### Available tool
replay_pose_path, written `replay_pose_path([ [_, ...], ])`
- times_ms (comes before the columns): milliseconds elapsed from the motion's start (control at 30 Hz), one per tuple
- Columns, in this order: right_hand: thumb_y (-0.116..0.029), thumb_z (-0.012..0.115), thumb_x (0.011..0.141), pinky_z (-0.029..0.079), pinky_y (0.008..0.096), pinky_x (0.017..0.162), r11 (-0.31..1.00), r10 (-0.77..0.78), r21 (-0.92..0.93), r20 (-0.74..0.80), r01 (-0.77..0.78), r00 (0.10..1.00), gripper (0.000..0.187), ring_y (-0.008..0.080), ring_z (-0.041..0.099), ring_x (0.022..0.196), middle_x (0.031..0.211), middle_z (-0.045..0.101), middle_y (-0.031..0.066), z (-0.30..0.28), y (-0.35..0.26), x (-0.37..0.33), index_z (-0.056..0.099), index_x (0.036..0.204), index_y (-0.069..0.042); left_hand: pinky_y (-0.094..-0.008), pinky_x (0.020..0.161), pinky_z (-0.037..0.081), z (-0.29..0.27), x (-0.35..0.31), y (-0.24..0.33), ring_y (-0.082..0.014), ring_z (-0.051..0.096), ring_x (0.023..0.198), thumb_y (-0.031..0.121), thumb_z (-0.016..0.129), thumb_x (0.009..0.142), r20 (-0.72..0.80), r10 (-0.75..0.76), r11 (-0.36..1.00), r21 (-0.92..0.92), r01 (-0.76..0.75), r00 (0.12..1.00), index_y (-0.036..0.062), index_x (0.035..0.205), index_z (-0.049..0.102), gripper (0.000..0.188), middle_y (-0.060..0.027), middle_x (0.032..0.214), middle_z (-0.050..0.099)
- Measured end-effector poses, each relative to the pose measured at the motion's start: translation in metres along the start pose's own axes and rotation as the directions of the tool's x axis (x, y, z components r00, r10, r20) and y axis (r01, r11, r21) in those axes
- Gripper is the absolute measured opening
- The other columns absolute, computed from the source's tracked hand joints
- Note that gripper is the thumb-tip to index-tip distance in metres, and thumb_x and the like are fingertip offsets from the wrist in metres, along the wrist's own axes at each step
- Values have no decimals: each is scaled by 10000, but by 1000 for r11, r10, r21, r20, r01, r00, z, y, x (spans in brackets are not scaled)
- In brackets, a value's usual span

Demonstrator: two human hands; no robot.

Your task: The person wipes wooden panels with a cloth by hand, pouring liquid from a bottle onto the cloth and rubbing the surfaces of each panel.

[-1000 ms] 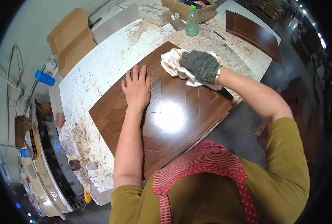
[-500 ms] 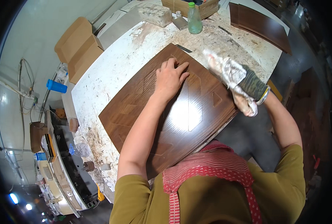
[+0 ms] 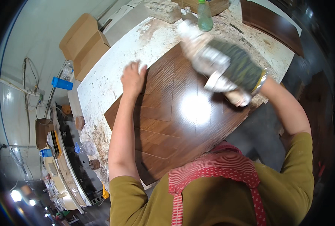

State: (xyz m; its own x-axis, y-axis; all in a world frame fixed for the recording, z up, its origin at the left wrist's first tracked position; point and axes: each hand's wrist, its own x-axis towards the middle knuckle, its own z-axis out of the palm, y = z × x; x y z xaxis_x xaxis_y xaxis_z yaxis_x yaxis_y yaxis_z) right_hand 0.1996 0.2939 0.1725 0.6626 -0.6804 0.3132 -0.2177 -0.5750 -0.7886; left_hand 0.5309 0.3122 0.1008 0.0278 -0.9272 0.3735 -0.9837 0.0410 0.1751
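While your gloved right hand [image 3: 242, 62] clutches the white cloth [image 3: 212, 60], its fingertips lost in folds and blur, your bare left hand [image 3: 132, 80] has its fingers loosely bent around nothing visible; whether they touch the panel's edge, you cannot tell from this view. Below both hands, the brown wooden panel [image 3: 171, 118] lies on the stained white table [image 3: 118, 56], near your apron [image 3: 212, 167]. For an even pass, you would probably do best to tuck in the cloth's loose ends, press lightly along the grain and steady the panel near its edge. Farther out, the green-capped bottle [image 3: 205, 18] stands upright, its contents unclear; the wooden box [image 3: 219, 6] behind is cut off, hiding its inside. Leftward, the open cardboard box [image 3: 87, 49] shows you only bare cardboard, and the blue cup [image 3: 62, 83] conceals whatever it holds.
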Motion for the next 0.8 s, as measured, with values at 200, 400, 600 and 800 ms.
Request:
replay_pose_path([
  [200,-330,553,811,368,401,985,525,227,-841,286,130,931,500,246,453,1199,1233,500,98,61,100,66,451,1264,-144,-450,751,464,-9,5,33,-384,604,828,469,363,935,317,-167,982,-32,186,934,56,891,657,509,-207,826,643],
  [400,-277,519,853,454,323,862,994,57,-105,577,4,815,299,194,611,986,1090,622,125,101,-29,-17,615,1062,-86,-441,745,466,-9,-9,11,-361,593,850,446,423,922,260,-271,958,-25,287,927,18,832,653,493,-191,868,638],
  [600,-206,538,823,502,305,704,928,-48,356,401,-108,915,253,189,640,814,963,640,106,47,4,36,602,992,-28,-440,731,470,-8,-5,11,-362,597,843,472,443,907,221,-217,974,-11,225,951,13,810,648,513,-206,848,635],
  [800,-328,481,844,497,390,645,709,-88,-605,435,363,896,457,213,632,699,999,603,83,74,-78,-18,471,1218,-65,-437,720,462,-6,-3,11,-382,602,808,537,450,888,231,-277,954,-46,295,933,9,803,647,570,-225,807,635],
])
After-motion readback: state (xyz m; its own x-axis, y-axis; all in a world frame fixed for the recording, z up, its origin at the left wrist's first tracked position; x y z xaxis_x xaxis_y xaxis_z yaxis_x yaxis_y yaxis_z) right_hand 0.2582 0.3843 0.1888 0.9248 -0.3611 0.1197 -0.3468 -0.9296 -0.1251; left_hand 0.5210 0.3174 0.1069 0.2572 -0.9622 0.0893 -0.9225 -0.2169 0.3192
